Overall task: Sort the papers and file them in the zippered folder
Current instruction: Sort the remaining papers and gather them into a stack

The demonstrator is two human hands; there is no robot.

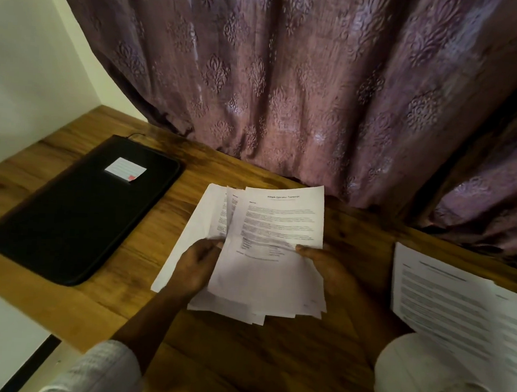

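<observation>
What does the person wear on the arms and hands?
Both hands, left hand and right hand, are bare: no gloves, and no rings or watch visible. Each forearm is bare too. The light grey sleeves, left sleeve and right sleeve, look pushed up.

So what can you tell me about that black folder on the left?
The folder is black, flat and rectangular with rounded corners, and looks like fabric or soft leatherette. It lies closed on the wooden desk, angled, left of the papers and apart from both hands. A small white label with a red mark sits on its cover. A thin dark cord or zip pull sticks out at its far corner.
</observation>
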